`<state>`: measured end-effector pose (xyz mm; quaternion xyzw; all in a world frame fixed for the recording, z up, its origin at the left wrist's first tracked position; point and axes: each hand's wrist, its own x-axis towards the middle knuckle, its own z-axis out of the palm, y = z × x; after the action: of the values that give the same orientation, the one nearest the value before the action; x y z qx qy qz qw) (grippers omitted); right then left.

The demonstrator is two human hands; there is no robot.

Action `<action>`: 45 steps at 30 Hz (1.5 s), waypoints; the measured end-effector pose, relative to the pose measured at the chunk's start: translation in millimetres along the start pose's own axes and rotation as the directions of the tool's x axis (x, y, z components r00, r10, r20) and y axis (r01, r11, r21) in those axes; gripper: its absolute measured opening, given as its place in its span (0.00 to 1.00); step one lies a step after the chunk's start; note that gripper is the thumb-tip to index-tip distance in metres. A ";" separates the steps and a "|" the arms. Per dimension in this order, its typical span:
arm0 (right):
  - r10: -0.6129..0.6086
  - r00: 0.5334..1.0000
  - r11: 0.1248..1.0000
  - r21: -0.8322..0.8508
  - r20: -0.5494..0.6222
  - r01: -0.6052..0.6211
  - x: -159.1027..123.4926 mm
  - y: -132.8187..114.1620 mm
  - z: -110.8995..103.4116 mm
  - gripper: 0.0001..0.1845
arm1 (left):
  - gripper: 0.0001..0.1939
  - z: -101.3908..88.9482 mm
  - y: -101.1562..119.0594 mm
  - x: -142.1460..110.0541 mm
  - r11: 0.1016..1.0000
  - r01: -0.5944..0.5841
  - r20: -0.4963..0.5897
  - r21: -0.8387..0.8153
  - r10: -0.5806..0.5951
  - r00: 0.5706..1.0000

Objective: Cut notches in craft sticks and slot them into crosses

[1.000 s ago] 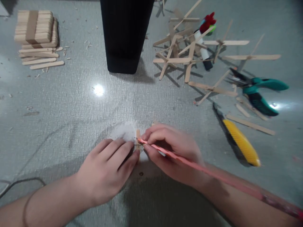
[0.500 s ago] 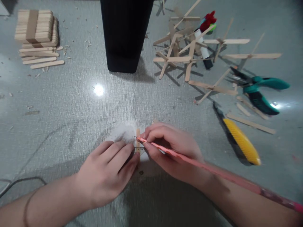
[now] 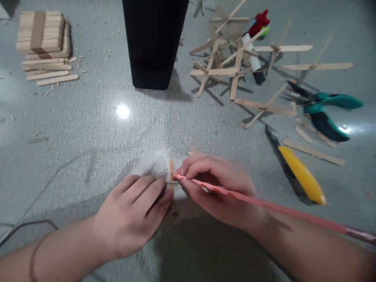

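A wooden craft stick (image 3: 171,166) lies upright in the view on a pale, speckled round patch (image 3: 152,163). My left hand (image 3: 135,207) presses on its lower part, fingers together and thumb against the stick. A thin dark strip or line crosses the stick beside those fingertips; I cannot tell what it is. My right hand (image 3: 214,184) pinches a pink pencil (image 3: 246,199), its tip at the stick's right edge. A short dark mark shows across the stick near the tip. Another wooden piece (image 3: 192,151) pokes out behind my right hand.
A black container (image 3: 155,47) stands at the back. Banded craft sticks (image 3: 53,33) sit back left, with loose ones in front. Crossed-stick pieces (image 3: 211,72) cover the back right, near teal pliers (image 3: 315,105) and a yellow-handled cutter (image 3: 302,174). A cable (image 3: 35,222) lies at left.
The pencil tip has moved right across the craft stick, from its left side to its right edge. A dark mark across the stick is now visible. My left hand stays in place.
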<state>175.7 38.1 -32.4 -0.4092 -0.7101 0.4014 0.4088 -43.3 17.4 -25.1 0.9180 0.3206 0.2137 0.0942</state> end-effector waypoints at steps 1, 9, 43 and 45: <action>-0.008 1.000 1.000 -0.008 0.000 0.008 0.1 -0.2 -0.4 0.09 | 0.06 -0.6 0.2 -0.2 1.000 -0.002 0.001 -0.002 0.002 1.000; -0.046 0.998 0.996 -0.077 0.050 0.050 -2.5 0.9 -0.7 0.12 | 0.07 -3.7 -1.1 -0.1 1.000 -0.013 0.028 0.002 0.013 1.000; -0.048 0.994 0.988 -0.141 0.101 0.062 -1.1 -0.6 -2.0 0.14 | 0.07 -4.6 -1.2 2.2 1.000 -0.014 0.010 -0.005 0.014 1.000; -0.049 0.994 0.988 -0.140 0.095 0.063 -0.9 -0.9 -1.7 0.14 | 0.07 -4.8 -1.3 2.3 1.000 -0.013 0.017 0.004 0.013 1.000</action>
<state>177.3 37.3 -31.3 -0.3986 -0.7662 0.3560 0.3568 -44.5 20.0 -20.5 0.9220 0.3141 0.2058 0.0939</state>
